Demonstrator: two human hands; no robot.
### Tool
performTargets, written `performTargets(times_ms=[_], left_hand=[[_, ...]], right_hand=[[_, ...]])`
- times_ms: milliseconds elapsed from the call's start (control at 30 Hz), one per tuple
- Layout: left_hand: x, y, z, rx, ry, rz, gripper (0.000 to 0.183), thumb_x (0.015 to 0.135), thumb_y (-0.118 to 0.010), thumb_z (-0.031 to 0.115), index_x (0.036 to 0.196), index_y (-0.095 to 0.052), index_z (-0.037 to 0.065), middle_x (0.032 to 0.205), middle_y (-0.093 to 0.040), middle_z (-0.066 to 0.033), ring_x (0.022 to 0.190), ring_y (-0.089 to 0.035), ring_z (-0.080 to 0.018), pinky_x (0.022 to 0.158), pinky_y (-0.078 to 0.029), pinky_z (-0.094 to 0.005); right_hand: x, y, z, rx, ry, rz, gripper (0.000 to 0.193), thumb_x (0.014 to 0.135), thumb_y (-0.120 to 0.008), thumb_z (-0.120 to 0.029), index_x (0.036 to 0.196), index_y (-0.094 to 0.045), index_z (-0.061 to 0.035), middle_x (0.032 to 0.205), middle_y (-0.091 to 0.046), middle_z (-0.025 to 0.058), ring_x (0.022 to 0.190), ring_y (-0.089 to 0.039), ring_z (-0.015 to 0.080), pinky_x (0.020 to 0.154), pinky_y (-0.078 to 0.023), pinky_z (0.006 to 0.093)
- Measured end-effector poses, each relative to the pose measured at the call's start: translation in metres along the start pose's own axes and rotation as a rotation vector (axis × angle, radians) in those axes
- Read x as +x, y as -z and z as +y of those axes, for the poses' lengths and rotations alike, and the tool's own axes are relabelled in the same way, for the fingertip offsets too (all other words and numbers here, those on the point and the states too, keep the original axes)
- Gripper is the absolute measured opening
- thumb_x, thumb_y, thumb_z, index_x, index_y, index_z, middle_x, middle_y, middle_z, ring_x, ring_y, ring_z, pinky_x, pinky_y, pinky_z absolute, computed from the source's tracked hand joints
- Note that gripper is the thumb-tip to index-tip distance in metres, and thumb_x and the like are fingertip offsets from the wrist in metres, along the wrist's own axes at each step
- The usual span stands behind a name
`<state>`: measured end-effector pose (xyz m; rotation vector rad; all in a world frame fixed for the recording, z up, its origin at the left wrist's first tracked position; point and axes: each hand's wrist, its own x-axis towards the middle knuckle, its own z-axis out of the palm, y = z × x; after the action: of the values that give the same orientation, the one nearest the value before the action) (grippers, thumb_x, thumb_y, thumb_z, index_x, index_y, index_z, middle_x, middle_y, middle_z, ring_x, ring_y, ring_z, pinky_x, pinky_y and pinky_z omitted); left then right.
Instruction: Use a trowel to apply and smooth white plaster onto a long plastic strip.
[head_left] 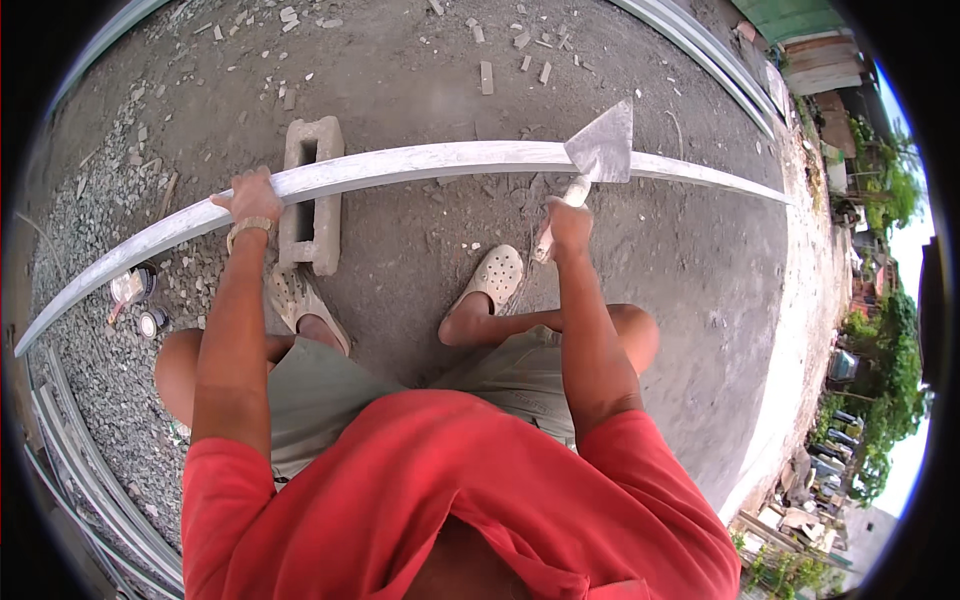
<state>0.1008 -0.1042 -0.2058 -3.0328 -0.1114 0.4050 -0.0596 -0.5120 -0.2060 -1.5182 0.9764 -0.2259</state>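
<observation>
A long whitish bar (pixel 430 160) runs across in front of me, resting over a grey hollow concrete block (pixel 325 235). My left hand (pixel 253 195) is closed round the bar just left of the block. In my right hand (pixel 570 225) is the pale handle of a trowel (pixel 603 145). The trowel's triangular metal blade lies over the bar, its tip pointing away from me; I cannot tell whether the blade touches the bar. Under the handle, part of the grip is hidden by my fingers.
Open tins (pixel 150 322) stand on gravel (pixel 100 240) at the left. More long bars (pixel 85 450) lie at the lower left, and others (pixel 705 55) at the far right. Small broken pieces (pixel 487 78) litter the dirt ahead. My clogs (pixel 497 275) are close behind the block and bar.
</observation>
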Motion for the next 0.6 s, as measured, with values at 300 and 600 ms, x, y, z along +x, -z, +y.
performTargets(times_ms=[300,600], left_hand=[[0.001,-0.003,-0.001,0.023,0.001,0.012,0.037,0.078,-0.061,0.012,0.114,-0.059,0.019,0.122,-0.057,-0.0050,0.124,-0.045,-0.0252,0.102,-0.014,-0.0758],[0.001,-0.002,0.000,0.001,0.023,-0.006,0.035,0.079,-0.061,0.011,0.114,-0.059,0.018,0.122,-0.056,-0.0061,0.126,-0.044,-0.0267,0.103,-0.012,-0.0752]], right_hand=[[-0.065,-0.087,0.062,-0.448,0.251,-0.121,0.037,0.073,-0.066,-0.018,0.097,-0.057,0.0079,0.085,-0.063,0.0280,0.091,-0.061,0.0437,0.079,-0.047,0.0447],[-0.011,-0.010,0.021,0.040,-0.026,0.136,0.013,0.078,-0.060,-0.007,0.074,-0.049,-0.0016,0.056,-0.048,0.0033,0.041,-0.049,0.0157,0.036,-0.039,0.0307]])
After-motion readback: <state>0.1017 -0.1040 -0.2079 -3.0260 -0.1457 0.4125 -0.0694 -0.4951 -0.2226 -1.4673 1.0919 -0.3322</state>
